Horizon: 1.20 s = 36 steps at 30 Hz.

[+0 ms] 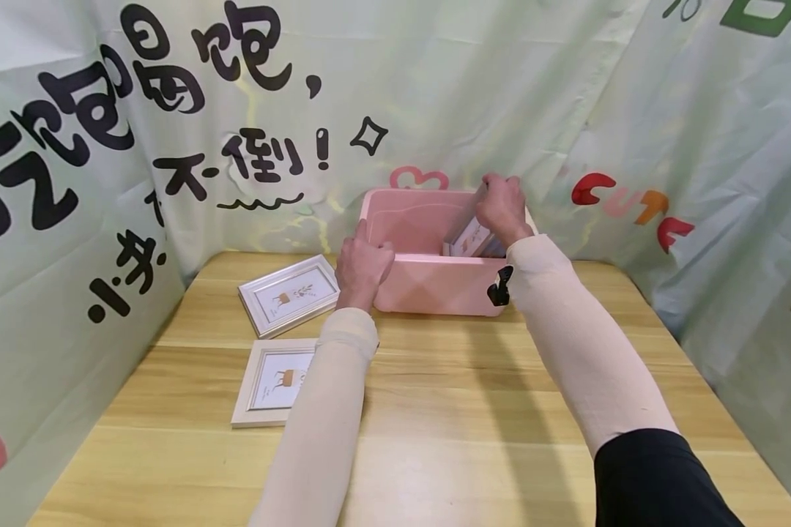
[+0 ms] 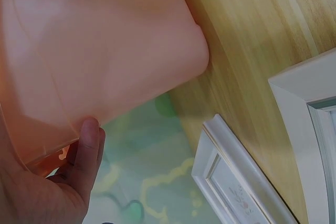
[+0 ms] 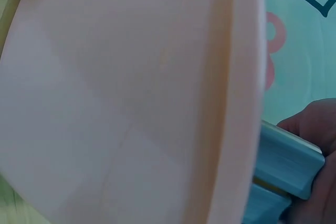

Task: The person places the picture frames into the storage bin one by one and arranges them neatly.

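A pink plastic storage bin (image 1: 438,287) stands at the back of the wooden table. My left hand (image 1: 362,265) grips its left rim; in the left wrist view the thumb of that hand (image 2: 58,187) lies against the bin's wall (image 2: 105,40). At the bin's right end, my right hand (image 1: 503,208) holds the top of a picture frame (image 1: 471,238), which leans inside. The right wrist view shows two frame edges beside the fingers, the upper picture frame (image 3: 289,158) being held. The front wall hides the lower part of the bin's contents.
Left of the bin, a silvery picture frame (image 1: 290,294) lies on the table (image 1: 435,432). Nearer to me is a cream picture frame (image 1: 260,395), partly covered by my left forearm. A printed cloth (image 1: 501,95) hangs behind and along both sides.
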Tool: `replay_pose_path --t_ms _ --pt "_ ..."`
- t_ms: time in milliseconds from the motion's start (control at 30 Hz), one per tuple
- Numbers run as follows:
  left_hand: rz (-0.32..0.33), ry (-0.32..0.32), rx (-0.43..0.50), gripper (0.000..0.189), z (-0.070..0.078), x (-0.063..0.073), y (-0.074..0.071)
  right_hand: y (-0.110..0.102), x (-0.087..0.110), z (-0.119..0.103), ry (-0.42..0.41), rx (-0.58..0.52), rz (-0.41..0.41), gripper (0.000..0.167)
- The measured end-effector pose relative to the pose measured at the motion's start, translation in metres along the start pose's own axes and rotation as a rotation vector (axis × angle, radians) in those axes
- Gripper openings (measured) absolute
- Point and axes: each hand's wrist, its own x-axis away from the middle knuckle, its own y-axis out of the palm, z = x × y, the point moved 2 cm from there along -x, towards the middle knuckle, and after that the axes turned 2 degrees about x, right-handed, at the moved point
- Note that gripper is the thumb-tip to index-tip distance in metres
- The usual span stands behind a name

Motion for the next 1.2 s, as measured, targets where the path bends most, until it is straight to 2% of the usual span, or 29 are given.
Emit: replay_pose_path --t_ms 300,533,867,1033,1200 --pt "0.018 0.018 -0.004 0.064 0.001 0.0 0.0 0.008 -0.003 0.002 -0.054 0.114 0.014 0.053" --pt "0.008 0.018 -0.002 0.064 0.003 0.001 0.001 0.011 0.0 0.002 -0.062 0.218 -0.024 0.038" --pt "-0.017 -0.002 -0.013 0.066 0.004 0.0 0.001 0.011 0.005 0.003 -0.115 0.344 -0.088 0.041" --pt "-0.027 -0.018 -0.013 0.067 0.004 0.0 0.001 0.008 0.008 0.005 -0.158 0.334 -0.085 0.041" --pt "-0.031 -0.02 -0.015 0.067 0.003 0.001 -0.001 0.005 0.013 0.008 -0.204 0.27 -0.071 0.045"
